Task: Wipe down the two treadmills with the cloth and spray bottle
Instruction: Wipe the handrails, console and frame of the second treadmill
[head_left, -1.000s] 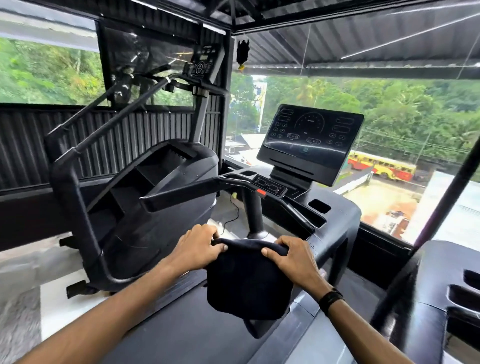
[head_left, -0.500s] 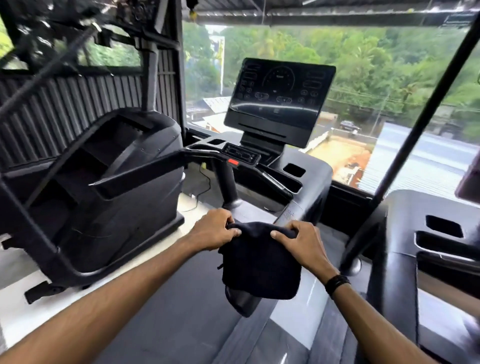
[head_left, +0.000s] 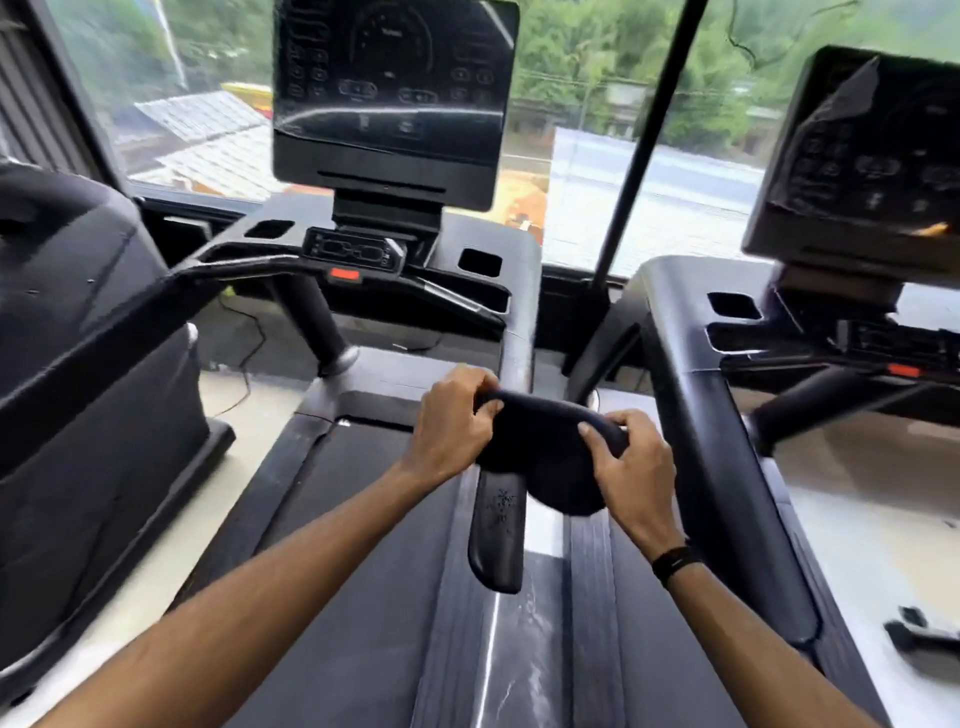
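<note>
Head view is filled by two black treadmills standing side by side before a window. A dark cloth (head_left: 545, 457) is held bunched over the right handrail (head_left: 498, 530) of the left treadmill (head_left: 363, 519), above the rail's free end. The left hand (head_left: 452, 423) is curled round the cloth's upper left edge, fingers folded over the top. The right hand (head_left: 631, 462) is clenched on the cloth's right side, the thumb pressed across the fold, and a black band (head_left: 674, 564) is worn on that wrist. Each grip is thus closed on the cloth. Below the hands, the belt and side rails of the left treadmill are seen, with pale streaks on the strip between the two machines. Its console screen (head_left: 392, 93) is raised straight ahead, with a control panel and a red tab (head_left: 344, 274) beneath it. The second treadmill (head_left: 727, 467) is seen to the right, its console (head_left: 862, 156) partly covered by a loose film. A bulky black machine (head_left: 88, 389) is placed at the left. No spray bottle is in view.
</note>
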